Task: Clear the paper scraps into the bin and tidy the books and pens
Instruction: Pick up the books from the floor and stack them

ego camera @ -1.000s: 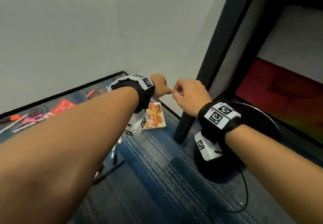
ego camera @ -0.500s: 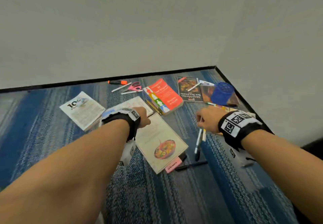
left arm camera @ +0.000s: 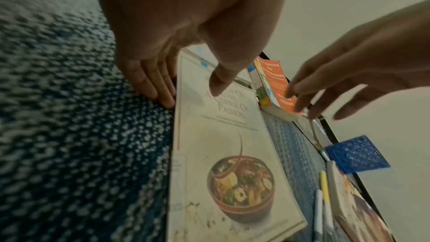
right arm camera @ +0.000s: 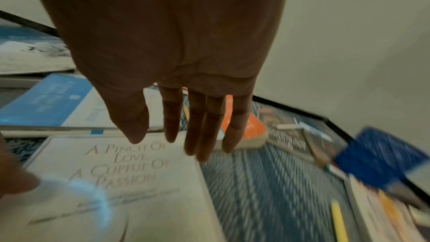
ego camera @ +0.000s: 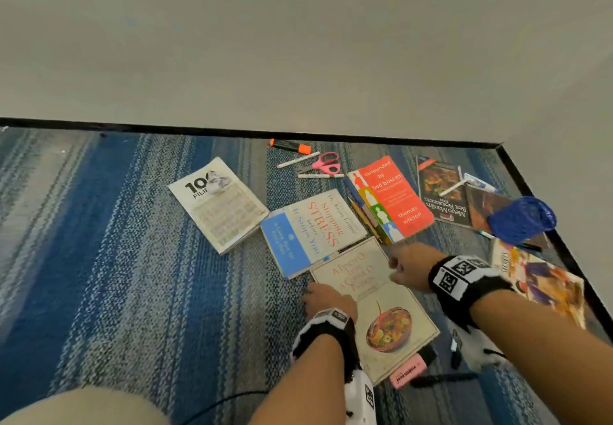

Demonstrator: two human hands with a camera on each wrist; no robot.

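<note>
Head view, risk: we reach our left hand and right hand to the cookbook; lifting could drag the pink eraser beneath its near corner.
Left wrist, hands: our fingers lie straight along the left edge, holding nothing.
Right wrist, unclear: fingers spread, empty; the blue pen cup to the right is blurred; the bin is unseen.

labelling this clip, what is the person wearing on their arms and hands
Both forearms and hands are bare: no sleeves, no gloves. Each wrist carries a black wristband, the left wristband and the right wristband, topped with white panels printed with square black-and-white code markers. A white camera unit with another marker hangs under the left wrist, with a thin black cable near it; a similar unit hangs under the right.
</note>
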